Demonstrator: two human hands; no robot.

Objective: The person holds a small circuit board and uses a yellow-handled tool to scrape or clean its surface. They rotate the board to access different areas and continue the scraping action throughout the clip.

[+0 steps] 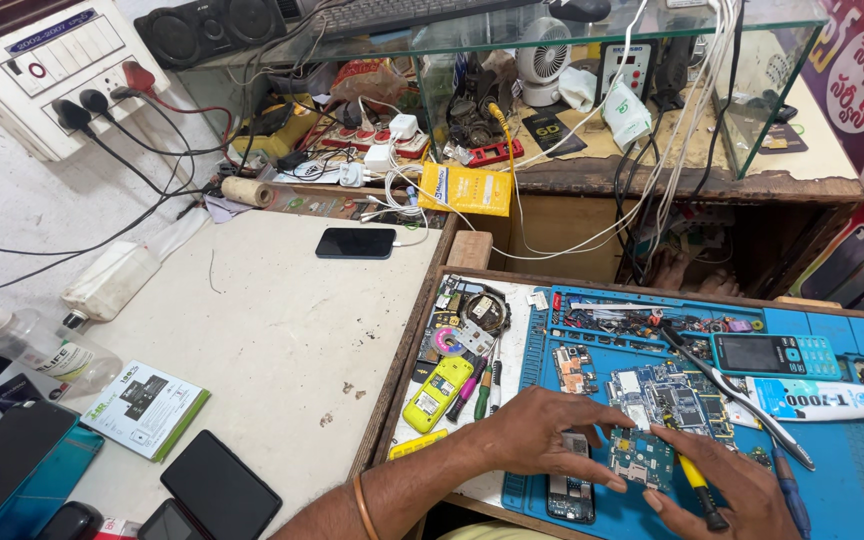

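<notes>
Blue silicone repair mat [852, 470] lay under both hands. A circuit board [640, 455] was pinned by the left hand [542, 435] (fingers spread flat), while a yellow-handled screwdriver [697, 478] was gripped in the right hand [727, 485].

This is a small phone-repair shop. A blue repair mat [852, 480] covers the bench's right end, strewn with circuit boards [667, 400], a keypad phone [774, 354], tweezers [742, 400] and a glue tube [820, 398]. Along the mat's left edge lie a yellow phone [437, 393] and loose parts. Dark smartphones [355, 242] rest on the white tabletop [282, 330], one near its far edge, others at its near left corner. Behind, a glass case [752, 90] holds chargers, cables, a small fan [542, 55] and what may be a soldering station [627, 68], though clutter obscures it.
</notes>
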